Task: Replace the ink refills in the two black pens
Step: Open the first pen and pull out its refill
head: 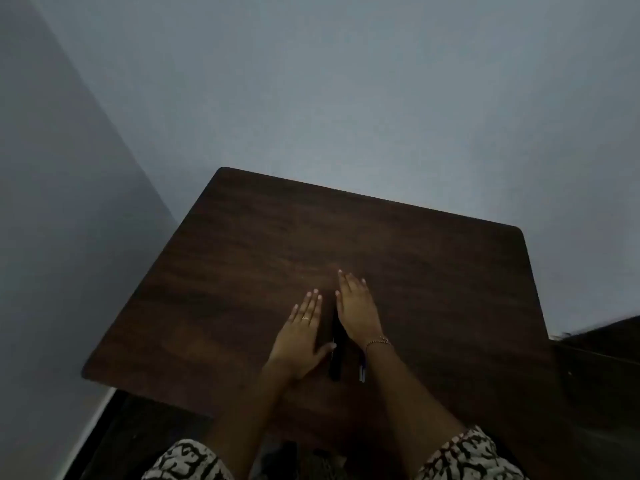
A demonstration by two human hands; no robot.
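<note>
While the black pens (335, 355) are lying between them on the table (242, 254), the left hand (300, 336) and right hand (356, 310) are resting flat and wide, holding nothing, probably getting ready to start.

Dark brown wood-grain counter (277, 237); pale grey-blue wall (346, 81); black pens (335, 355); sleeves (464, 455) white with black squiggles; bracelet (377, 341) seemingly gold.

The black pens (336, 355) are lying close together on the dark table, pointing away from the person, in the gap between the two flat hands; dim light is blurring them into one shape. Thin refills (362, 371), bluish at the end, are lying just under the right wrist.
</note>
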